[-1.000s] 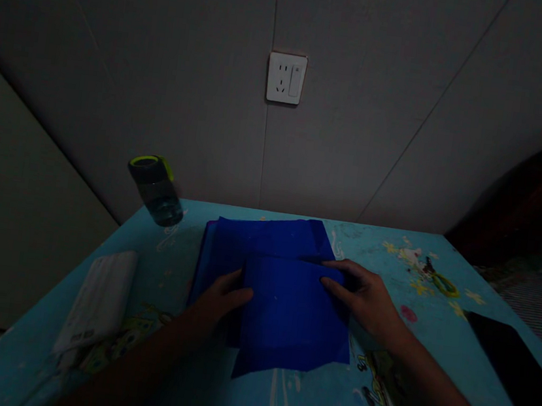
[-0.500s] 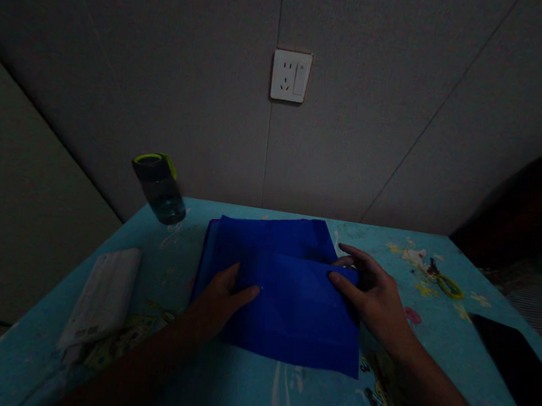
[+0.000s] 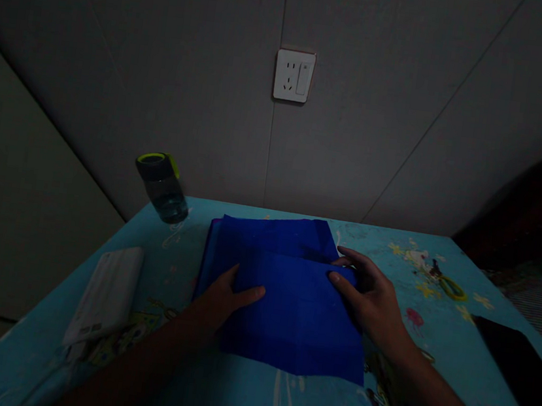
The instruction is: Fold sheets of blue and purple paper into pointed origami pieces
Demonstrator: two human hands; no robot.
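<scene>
Straightening its lower edge, one thin, blue, paper-like rectangular sheet (image 3: 294, 314) is being pinched by the bare right hand (image 3: 374, 298), seemingly for steadiness; whether the bare left hand (image 3: 219, 299) is pinching, I cannot tell.

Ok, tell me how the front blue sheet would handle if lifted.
The front blue sheet would probably flop, since its near edge looks slightly wavy. It is likely light for its size, as it looks thin at the corner by the right grip. It might crease: a faint fold line seems to cross its near end.
</scene>
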